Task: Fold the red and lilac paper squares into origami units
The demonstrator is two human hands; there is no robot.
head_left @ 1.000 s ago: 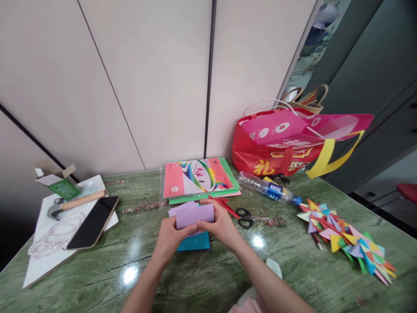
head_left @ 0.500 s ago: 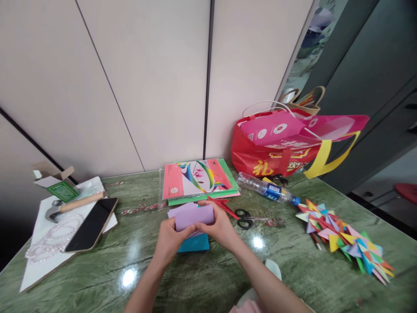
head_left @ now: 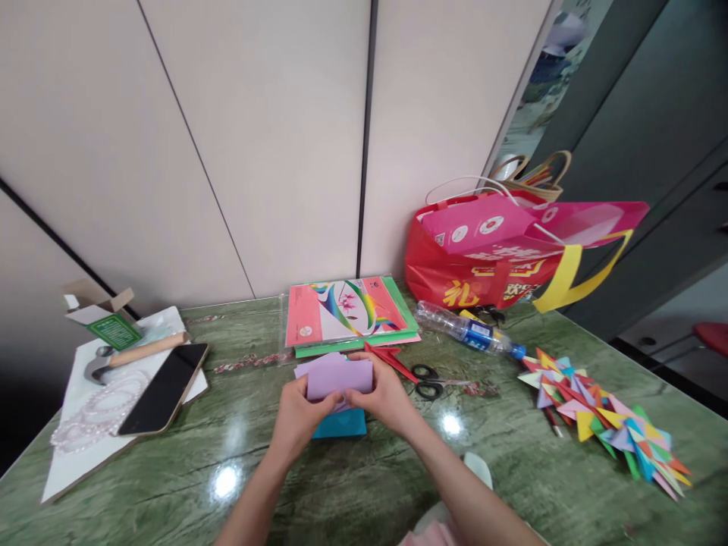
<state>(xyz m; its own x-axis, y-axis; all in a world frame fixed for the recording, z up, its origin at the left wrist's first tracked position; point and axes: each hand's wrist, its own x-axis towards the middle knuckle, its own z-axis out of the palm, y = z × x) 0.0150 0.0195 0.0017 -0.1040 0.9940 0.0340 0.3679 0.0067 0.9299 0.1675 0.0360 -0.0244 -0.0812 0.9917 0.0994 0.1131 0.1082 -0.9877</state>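
Note:
A folded sheet of purple paper is held between my two hands near the middle of the table. My left hand pinches its left end, thumb on the near side. At the right end, my right hand grips it with thumb and fingers. More purple paper shows behind the fold. Beneath it lies a blue sheet, partly covered. Just beyond my right hand are a red folded paper piece and black-handled scissors.
A pack of coloured paper lies at the back. To the right are a plastic bottle, a red gift bag and a multicoloured origami piece. A phone, a hammer, beads and a green box sit left.
The view has shifted very slightly. Both hands keep hold of the purple paper in nearly the same place, and its front fold looks a little flatter.

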